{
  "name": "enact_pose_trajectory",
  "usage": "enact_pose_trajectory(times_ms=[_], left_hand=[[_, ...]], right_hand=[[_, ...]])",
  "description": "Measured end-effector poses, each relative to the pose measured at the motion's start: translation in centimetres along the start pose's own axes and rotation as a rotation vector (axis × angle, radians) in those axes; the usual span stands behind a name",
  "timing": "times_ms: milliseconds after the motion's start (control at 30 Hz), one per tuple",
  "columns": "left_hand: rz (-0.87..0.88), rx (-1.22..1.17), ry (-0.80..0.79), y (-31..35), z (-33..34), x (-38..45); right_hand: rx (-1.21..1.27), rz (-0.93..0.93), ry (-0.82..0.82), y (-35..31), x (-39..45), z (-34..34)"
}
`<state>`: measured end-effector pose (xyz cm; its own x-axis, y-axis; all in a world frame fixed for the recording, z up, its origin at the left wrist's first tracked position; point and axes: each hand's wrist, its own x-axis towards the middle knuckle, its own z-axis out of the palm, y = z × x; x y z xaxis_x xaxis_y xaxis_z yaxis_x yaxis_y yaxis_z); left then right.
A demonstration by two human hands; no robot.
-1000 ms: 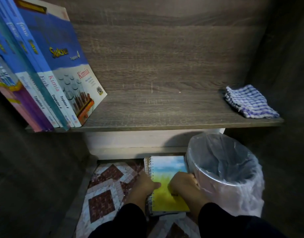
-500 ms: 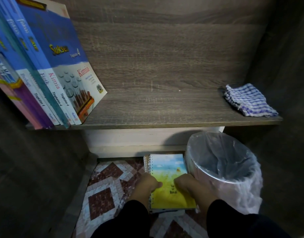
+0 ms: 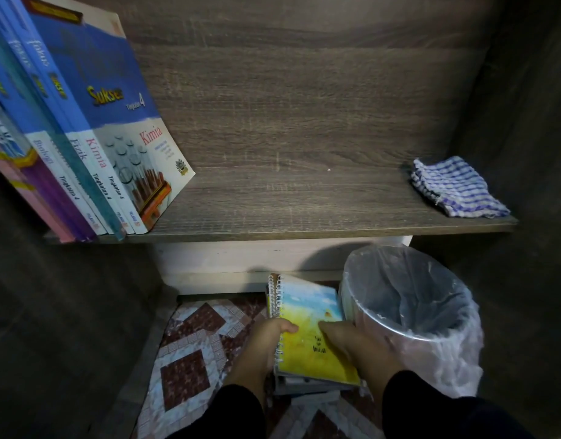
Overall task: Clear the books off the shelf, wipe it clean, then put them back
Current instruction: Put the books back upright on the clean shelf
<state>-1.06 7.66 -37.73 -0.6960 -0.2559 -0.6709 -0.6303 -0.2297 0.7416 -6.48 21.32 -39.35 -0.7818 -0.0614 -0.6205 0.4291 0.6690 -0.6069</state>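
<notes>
Both hands grip the spiral notebook (image 3: 307,331) on the floor, left hand (image 3: 266,340) at its coil edge, right hand (image 3: 352,343) opposite. Its long axis points toward the shelf (image 3: 304,198), directly above and ahead.

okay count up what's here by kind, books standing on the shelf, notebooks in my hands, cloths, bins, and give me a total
Books standing on the shelf: at least 5 spines show, such as the Kimia book; more may be cut off at left
Spiral notebook on top, stack beneath uncountable: 1
Checked cloth: 1
Lined bin: 1
Total: at least 8
</notes>
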Motion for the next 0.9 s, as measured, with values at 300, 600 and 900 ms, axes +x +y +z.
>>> enact_pose_trajectory(times_ms=[300, 600, 900], left_hand=[[0.148, -0.239, -0.17, 0.5, -4.5, -1.9], [0.341, 0.068, -0.19, 1.4, -5.5, -0.4], [0.41, 0.342, -0.085, -1.4, -4.7, 0.0]], right_hand=[[0.48, -0.078, -0.076, -0.7, -0.6, -0.5], [0.643, -0.449, 0.048, 0.1, -5.1, -0.5], [0.42, -0.458, 0.097, 2.9, -3.0, 0.2]])
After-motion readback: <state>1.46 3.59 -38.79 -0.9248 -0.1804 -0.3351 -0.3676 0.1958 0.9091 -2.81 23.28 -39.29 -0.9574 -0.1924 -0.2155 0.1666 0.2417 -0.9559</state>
